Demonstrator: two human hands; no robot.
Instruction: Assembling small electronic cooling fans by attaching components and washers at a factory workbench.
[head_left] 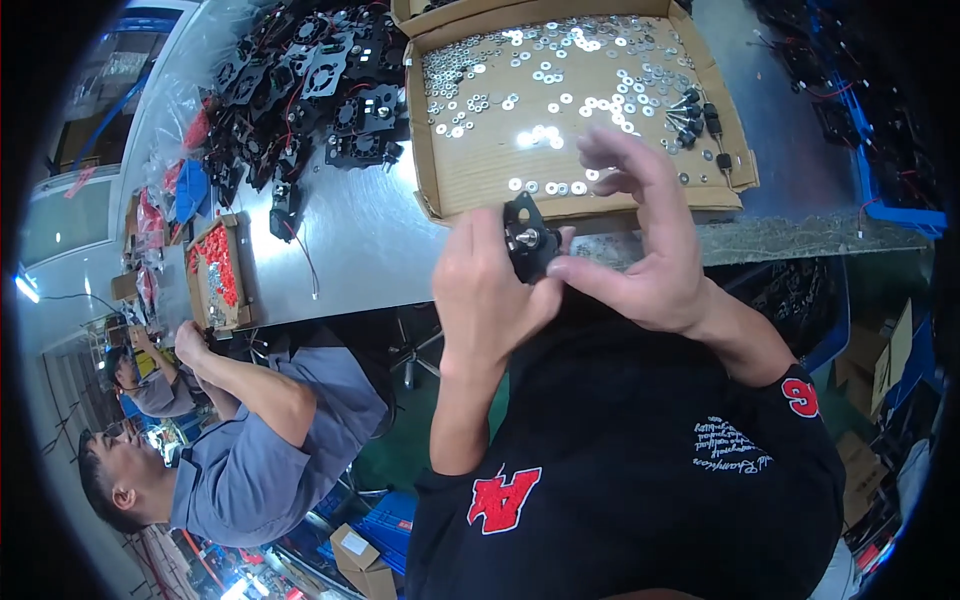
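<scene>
My left hand [478,290] is closed round a small black bracket-like part [532,248], held in front of my chest just off the table's near edge. A shiny metal stud or nut [528,238] stands out from its face. My right hand [650,245] is open, its fingers raised and spread, with the thumb reaching to the part's right side. Whether that thumb presses on the part I cannot tell. Beyond both hands lies a shallow cardboard tray [480,190] with many loose washers [600,105] and small nuts [450,75].
Black fan assemblies [325,75] with wires are heaped at the far left of the metal table [350,240]. Black rods with knobs [690,115] lie in the tray's right side. A co-worker [270,430] sits at left by a box of red parts [218,270]. Blue-edged racks [870,190] stand at right.
</scene>
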